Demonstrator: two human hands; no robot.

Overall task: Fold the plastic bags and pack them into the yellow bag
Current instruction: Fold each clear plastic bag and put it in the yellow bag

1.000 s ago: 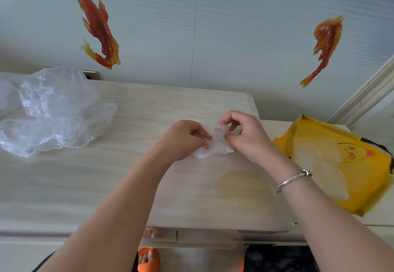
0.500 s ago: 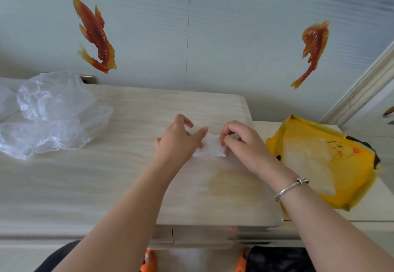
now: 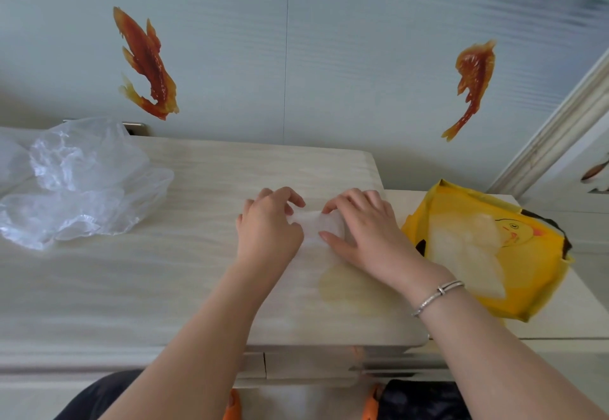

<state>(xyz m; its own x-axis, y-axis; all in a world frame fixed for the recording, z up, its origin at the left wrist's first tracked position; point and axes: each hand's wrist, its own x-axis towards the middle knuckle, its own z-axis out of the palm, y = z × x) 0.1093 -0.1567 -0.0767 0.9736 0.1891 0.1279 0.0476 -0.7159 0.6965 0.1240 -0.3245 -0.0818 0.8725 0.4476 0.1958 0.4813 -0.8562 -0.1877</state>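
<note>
Pale wood surface (image 3: 164,274), loose clear bags (image 3: 79,182) piled far left, yellow bag (image 3: 527,288) at right. Between them, left hand (image 3: 268,228) and right hand (image 3: 369,232) press a small folded bag (image 3: 321,225) flat, fingers spread on it.

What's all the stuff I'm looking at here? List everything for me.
Folded bag: one, clear white, on the table between the two hands.
Loose bags: a crumpled heap, clear, count hard to tell, table's far left.
Yellow bag: one, yellow with a duck print, pale contents showing inside, on the lower surface right of the table.
Table: one, pale wood grain, across the middle.
Fish stickers: two, orange-red, on the wall; part of a third at the right edge.
Bracelet: one, silver, right wrist.
Slippers: two, orange, below the table edge.
Left hand: pressing the folded bag's left side.
Right hand: fingers on its right side.
</note>
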